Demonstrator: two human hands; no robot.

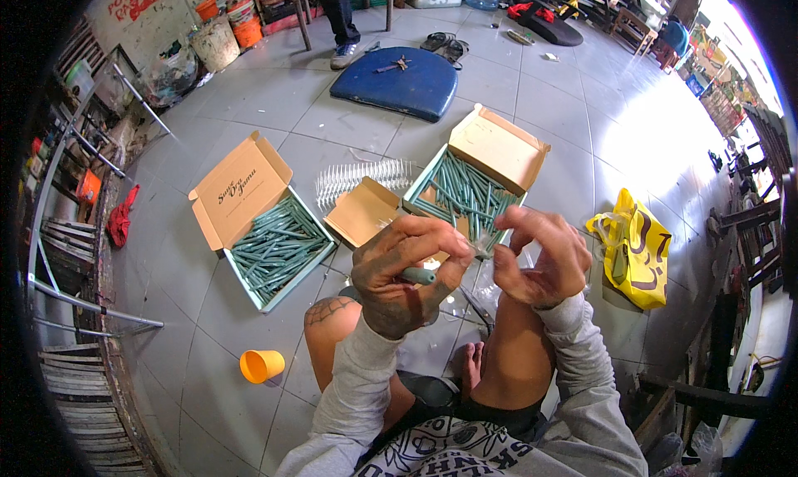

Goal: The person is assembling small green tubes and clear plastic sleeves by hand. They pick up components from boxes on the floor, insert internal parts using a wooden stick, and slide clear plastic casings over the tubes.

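My left hand (397, 271) is closed around a slim green pen-like tube (418, 275), its rounded end showing below the curled fingers. At this hand's fingertips is a small clear-grey piece (480, 253), too small to make out. Close by on the right is my right hand (544, 259), its thumb and forefinger apart with nothing plainly between them. Beyond the hands, an open carton (499, 149) holds many similar green tubes (465, 186). A second open carton (241, 182) with more green tubes (278, 248) lies to the left.
Between the cartons are a small cardboard box (363, 211) and rows of clear spiky pieces (363, 178). A yellow cup (262, 366) lies left of my legs, a yellow bag (636, 248) to the right. Farther off are a blue cushion (395, 82), sandals (449, 45) and another person's shoe (343, 56).
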